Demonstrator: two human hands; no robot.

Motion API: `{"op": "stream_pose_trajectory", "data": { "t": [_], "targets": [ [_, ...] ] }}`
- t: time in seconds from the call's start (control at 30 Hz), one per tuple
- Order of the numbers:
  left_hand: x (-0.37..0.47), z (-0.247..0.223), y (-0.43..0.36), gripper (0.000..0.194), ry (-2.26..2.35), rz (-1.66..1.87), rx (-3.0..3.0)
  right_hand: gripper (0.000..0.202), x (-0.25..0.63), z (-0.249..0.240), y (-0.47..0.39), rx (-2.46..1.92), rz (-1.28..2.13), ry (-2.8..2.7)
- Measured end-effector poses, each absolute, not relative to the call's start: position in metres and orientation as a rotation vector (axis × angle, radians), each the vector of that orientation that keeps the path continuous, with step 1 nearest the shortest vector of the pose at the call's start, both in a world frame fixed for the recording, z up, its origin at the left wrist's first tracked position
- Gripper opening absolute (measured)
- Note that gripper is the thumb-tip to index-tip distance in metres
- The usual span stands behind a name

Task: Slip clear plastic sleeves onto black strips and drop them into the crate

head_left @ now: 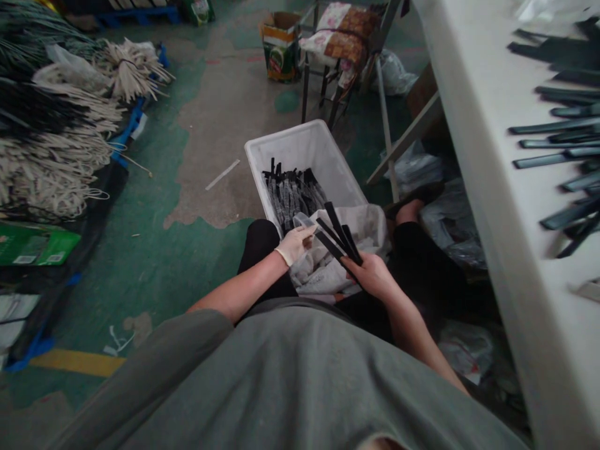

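My right hand [374, 275] is closed around several flat black strips [338, 232] that fan out up and to the left. Opposite it, my left hand [299, 242], in a pale glove, pinches a clear plastic sleeve [304, 220] close to the strips' far ends. Whether a strip sits inside that sleeve I cannot tell. Below both hands lies a crumpled white plastic bag [319, 275] with pale pieces in it. Beyond them, a white plastic bin [344, 164] holds a bundle of black strips in clear sleeves [295, 194].
A white table [497, 137] on the right carries many loose black strips [557, 128]. A stool with a tied cushion [344, 37] and a cardboard box [280, 53] stand ahead. Bundles of beige cord [51, 162] lie on the left. Plastic bags [452, 219] sit under the table.
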State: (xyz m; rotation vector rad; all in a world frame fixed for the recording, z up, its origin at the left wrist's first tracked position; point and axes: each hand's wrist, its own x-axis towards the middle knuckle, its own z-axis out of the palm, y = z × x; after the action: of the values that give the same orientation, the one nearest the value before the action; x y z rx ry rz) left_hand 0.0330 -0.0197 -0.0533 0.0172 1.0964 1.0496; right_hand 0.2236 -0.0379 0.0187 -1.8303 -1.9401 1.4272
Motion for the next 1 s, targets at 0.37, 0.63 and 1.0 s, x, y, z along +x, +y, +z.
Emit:
{"op": "stream_pose_trajectory", "data": {
  "t": [0.37, 0.63, 1.0],
  "targets": [
    [0.035, -0.037, -0.022, 0.024, 1.092, 0.964, 0.036, 0.032, 0.228, 0.02, -0.042, -1.735, 1.606, -1.755],
    [0.042, -0.011, -0.033, 0.007, 0.988, 0.785, -0.01, 0.041, 0.233, 0.006, -0.043, -1.625, 1.395, -1.466],
    [0.036, -0.006, -0.051, 0.01, 0.799, 0.72, 0.145, 0.013, 0.218, 0.021, -0.047, -1.354, 1.071, -1.786]
  ]
}}
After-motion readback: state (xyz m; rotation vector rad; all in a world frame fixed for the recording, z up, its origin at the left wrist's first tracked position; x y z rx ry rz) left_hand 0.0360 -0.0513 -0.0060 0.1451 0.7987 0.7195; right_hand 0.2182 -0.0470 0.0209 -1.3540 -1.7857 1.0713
